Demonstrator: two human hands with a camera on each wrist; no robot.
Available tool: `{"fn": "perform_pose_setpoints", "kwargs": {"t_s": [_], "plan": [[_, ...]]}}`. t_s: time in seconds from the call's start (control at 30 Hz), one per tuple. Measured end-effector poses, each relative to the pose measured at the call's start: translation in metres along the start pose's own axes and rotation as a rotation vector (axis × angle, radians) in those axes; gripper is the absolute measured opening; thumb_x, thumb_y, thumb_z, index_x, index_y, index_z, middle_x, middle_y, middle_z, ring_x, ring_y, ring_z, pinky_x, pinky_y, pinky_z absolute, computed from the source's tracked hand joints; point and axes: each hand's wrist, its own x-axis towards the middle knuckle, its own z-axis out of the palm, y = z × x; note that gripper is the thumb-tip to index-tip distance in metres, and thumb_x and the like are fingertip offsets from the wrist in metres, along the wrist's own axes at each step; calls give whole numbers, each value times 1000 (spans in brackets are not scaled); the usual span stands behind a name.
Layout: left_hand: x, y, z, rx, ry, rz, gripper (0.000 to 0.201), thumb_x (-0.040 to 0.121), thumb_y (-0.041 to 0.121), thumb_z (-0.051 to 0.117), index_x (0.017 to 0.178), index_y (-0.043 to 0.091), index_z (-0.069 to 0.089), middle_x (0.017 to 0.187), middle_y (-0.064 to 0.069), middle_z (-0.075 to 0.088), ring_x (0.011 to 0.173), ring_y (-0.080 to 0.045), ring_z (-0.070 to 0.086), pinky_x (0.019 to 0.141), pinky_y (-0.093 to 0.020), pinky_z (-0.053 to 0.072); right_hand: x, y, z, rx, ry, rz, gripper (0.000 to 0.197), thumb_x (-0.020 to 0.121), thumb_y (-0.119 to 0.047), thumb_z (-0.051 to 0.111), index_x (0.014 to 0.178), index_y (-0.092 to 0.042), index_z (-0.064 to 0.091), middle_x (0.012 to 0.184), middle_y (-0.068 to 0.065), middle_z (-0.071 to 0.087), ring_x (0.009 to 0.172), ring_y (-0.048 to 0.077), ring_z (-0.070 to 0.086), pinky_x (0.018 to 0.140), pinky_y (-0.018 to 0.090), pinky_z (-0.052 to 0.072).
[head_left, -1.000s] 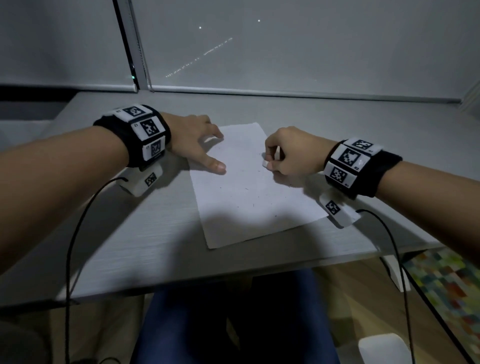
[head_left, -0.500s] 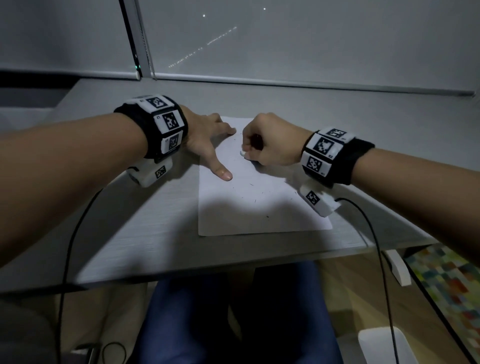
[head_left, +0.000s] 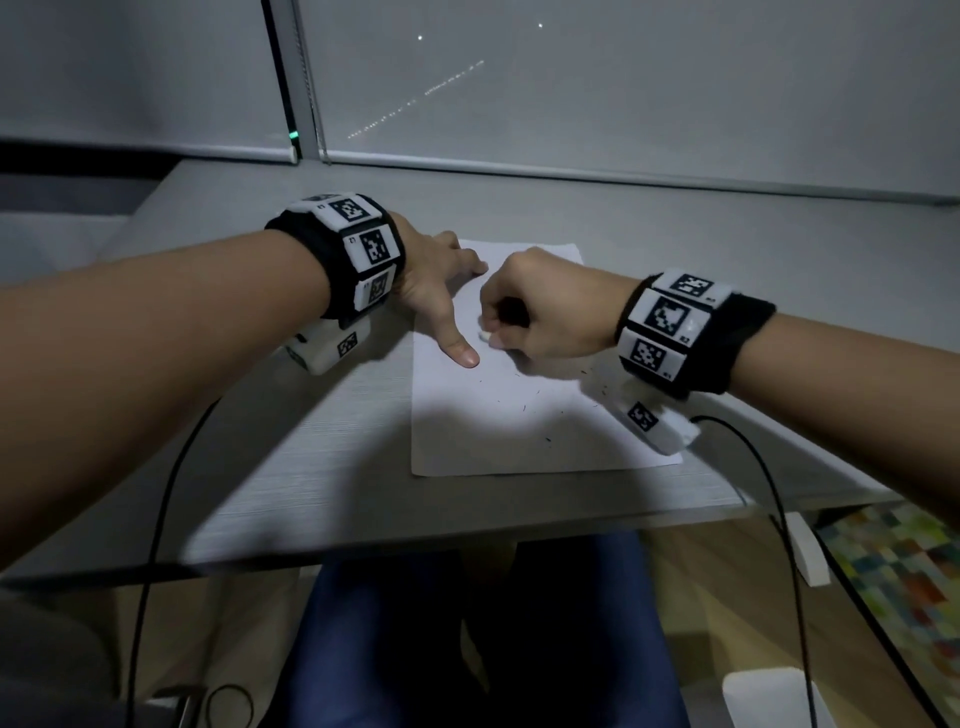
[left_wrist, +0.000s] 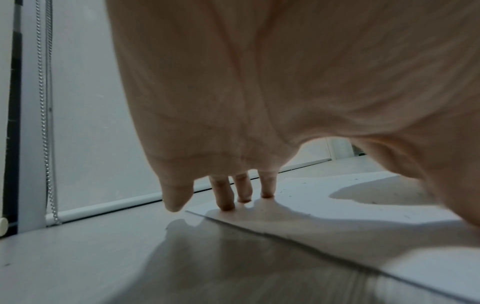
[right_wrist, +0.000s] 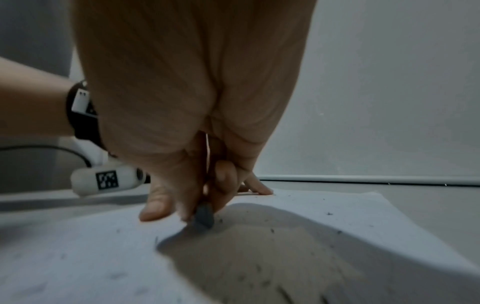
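While the left hand (head_left: 434, 283) lies spread with fingertips pressing the paper sheet (head_left: 493, 431), right hand (head_left: 545, 312) pinching a small eraser (head_left: 484, 336) against it, dark crumbs (head_left: 548, 440) scattered

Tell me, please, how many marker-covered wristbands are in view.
2. The left wristband is on the left wrist, beside the left edge of the paper; the right wristband is on the right wrist, by its right edge. None seems hidden.
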Motion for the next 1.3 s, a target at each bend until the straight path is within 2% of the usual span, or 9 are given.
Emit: {"fn": "perform_pose_setpoints", "kwargs": {"t_s": [0.13, 0.33, 0.47, 0.67, 0.8, 0.9, 1.03, 1.2, 1.3], "plan": [[-3, 1, -2, 6, -18, 9, 151, 38, 92, 80, 164, 44, 12, 157, 5, 25, 149, -32, 33, 114, -58, 39, -6, 5, -7, 117, 21, -8, 17, 92, -26, 80, 83, -12, 76, 58, -17, 69, 56, 0, 63, 62, 14, 48], [-6, 0, -2, -9, -36, -17, 155, 38, 94, 79, 164, 46, 3, 166, 10, 14, 155, -28, 24, 119, -59, 33, -20, 13, -1, 115, 25, 65, 12, 90, -27, 81, 89, -15, 78, 77, -4, 74, 66, 5, 61, 67, 19, 50], [-8, -4, 1, -16, -51, -49, 155, 41, 94, 78, 166, 43, 0, 169, 10, 8, 157, -28, 21, 121, -57, 30, -38, 34, -26, 168, 140, 85, 5, 86, -15, 80, 89, -11, 79, 65, -9, 71, 62, 7, 64, 62, 17, 52], [-22, -7, 11, 77, -59, -148, 145, 56, 99, 58, 168, 25, 2, 169, -5, 13, 154, -33, 26, 121, -51, 31, -82, 138, -49, 349, 401, 567, 12, 83, -13, 88, 86, -3, 81, 62, 0, 75, 58, 16, 65, 70, 35, 59], [-34, -4, 7, 107, -32, -205, 98, 90, 85, 41, 163, 21, 26, 165, -9, 28, 150, -32, 34, 115, -43, 31, -103, 163, -35, 352, 359, 770, 19, 77, -14, 93, 90, -3, 84, 80, 12, 79, 67, 17, 68, 78, 35, 64], [-43, -9, 5, 169, 0, -213, 61, 105, 56, 46, 153, 17, 42, 153, -7, 46, 134, -27, 50, 109, -37, 40, -102, 163, -30, 293, 361, 777, 18, 76, -20, 94, 87, -8, 86, 67, 1, 75, 61, 12, 65, 75, 31, 60], [-52, -6, 9, 211, 4, -267, 65, 101, 65, 50, 140, 14, 52, 139, -4, 58, 116, -22, 57, 97, -29, 42, -95, 154, -31, 212, 369, 804, 25, 81, -34, 89, 82, -9, 84, 73, 5, 76, 73, 22, 72, 70, 32, 60], [-46, -8, 14, 49, 127, -355, 109, 89, 82, 50, 162, 8, 18, 160, -14, 42, 139, -36, 49, 103, -42, 43, -82, 101, -34, 186, 301, 744, 54, 86, -56, 79, 74, -4, 77, 65, 7, 75, 67, 25, 73, 65, 30, 57], [-41, -17, 7, -69, 305, -314, 87, 91, 65, 68, 151, 9, 38, 144, -17, 57, 124, -37, 59, 92, -42, 50, -66, 67, -26, 251, 176, 746, 66, 74, -67, 84, 83, -2, 74, 73, 8, 78, 72, 25, 75, 76, 36, 62]]}}
